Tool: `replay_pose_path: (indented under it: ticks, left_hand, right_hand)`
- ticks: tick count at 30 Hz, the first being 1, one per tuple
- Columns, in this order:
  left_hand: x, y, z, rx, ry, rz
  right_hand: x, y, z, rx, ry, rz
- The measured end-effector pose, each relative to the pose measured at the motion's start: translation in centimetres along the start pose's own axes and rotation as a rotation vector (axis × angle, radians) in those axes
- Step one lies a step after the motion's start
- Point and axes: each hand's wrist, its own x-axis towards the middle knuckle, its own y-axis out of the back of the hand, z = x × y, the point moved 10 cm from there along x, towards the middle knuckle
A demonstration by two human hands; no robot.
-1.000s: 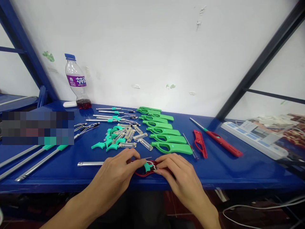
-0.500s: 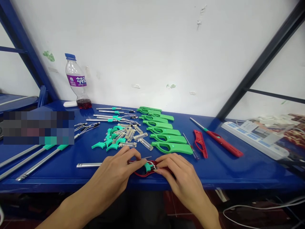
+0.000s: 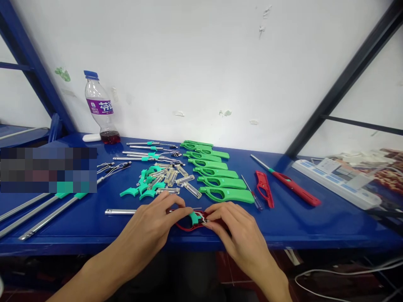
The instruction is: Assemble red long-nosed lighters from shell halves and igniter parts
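At the table's front edge, a red lighter half-shell point(image 3: 188, 229) lies between my two hands. A green trigger point(image 3: 194, 218) sits in it, with thin white wires beside it. My left hand point(image 3: 157, 220) is closed on the shell near the trigger, thumb and index finger pinching. From under this hand a metal lighter tube point(image 3: 119, 212) sticks out to the left. My right hand point(image 3: 236, 224) pinches the shell's right part, where the wires meet a small black igniter point(image 3: 204, 220); its fingertips partly cover these.
Behind my hands lie green triggers point(image 3: 147, 184), clear fuel tanks point(image 3: 172, 177) and several green lighter shells point(image 3: 226, 195). Metal tubes point(image 3: 50, 216) lie left. To the right are a screwdriver point(image 3: 257, 200), a red shell half point(image 3: 265, 188), a red lighter point(image 3: 296, 188) and a power strip point(image 3: 336, 184).
The metal tube has shifted slightly right and up, and the left thumb has moved a little off the trigger. Both hands stay on the red shell.
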Motion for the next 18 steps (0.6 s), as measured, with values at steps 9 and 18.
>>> replay_pose_path:
  ticks: [9, 18]
  left_hand:
    - [-0.2, -0.4, -0.1, 0.006, 0.003, -0.009]
    - [-0.4, -0.7, -0.3, 0.018, 0.005, -0.016]
  right_hand:
    - [0.1, 0.2, -0.2, -0.004, 0.018, 0.011]
    - [0.1, 0.3, -0.2, 0.017, 0.013, 0.020]
